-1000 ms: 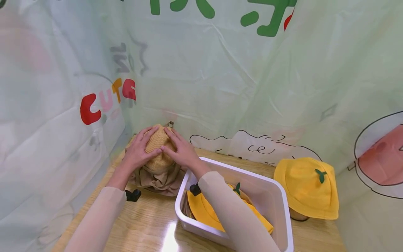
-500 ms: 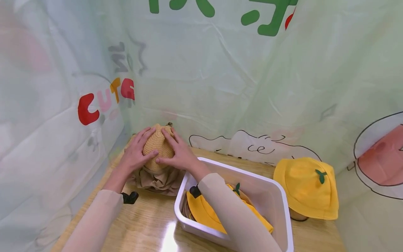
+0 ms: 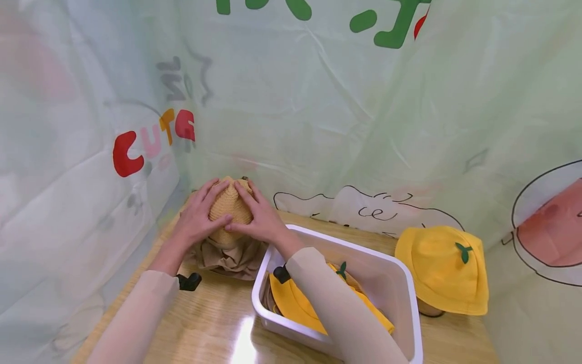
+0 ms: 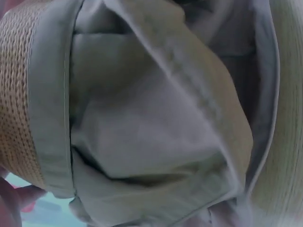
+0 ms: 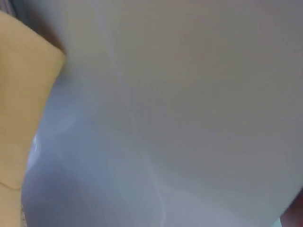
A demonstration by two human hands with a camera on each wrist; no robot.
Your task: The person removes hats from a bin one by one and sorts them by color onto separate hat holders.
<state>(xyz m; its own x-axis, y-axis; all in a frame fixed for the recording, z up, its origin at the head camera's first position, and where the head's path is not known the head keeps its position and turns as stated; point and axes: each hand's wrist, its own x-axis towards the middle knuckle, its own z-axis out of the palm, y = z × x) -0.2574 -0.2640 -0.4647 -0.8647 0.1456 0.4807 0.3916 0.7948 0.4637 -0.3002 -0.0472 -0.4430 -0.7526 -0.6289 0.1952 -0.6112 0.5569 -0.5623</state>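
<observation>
A hat with a woven straw crown and a ruffled beige cloth brim stands at the back left of the table. My left hand lies along the left of the crown, and my right hand along its right. Fingers on both sides reach up toward the top, fairly straight and spread, while the thumbs rest on the front of the straw. In the left wrist view, the folded brim cloth fills most of the picture beside the straw weave.
Under my right forearm sits a white plastic bin with a yellow hat and other hats inside. Another yellow hat with a green sprout stands at the right on a brown support. Printed curtains enclose the wooden table.
The thumbs, touching at the tips a second ago, have drawn slightly apart on the crown. Both hands stay on the hat, which keeps its place.
</observation>
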